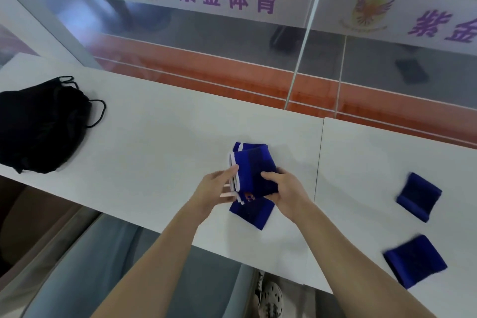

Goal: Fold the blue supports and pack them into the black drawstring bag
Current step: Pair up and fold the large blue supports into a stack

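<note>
Blue support [254, 170] is gripped by right hand [286, 193], left hand [214, 188] pinching its white-trimmed edge.

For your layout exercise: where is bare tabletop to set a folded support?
Widest: table between bag and held supports. Narrower: between those and far loose support and near loose support. Crowded around left hand and right hand.

Black drawstring bag [38, 124] at the bench [167, 124] end — cropped by the frame; left hand [214, 188] — finger ends under blue support [254, 170]
</note>
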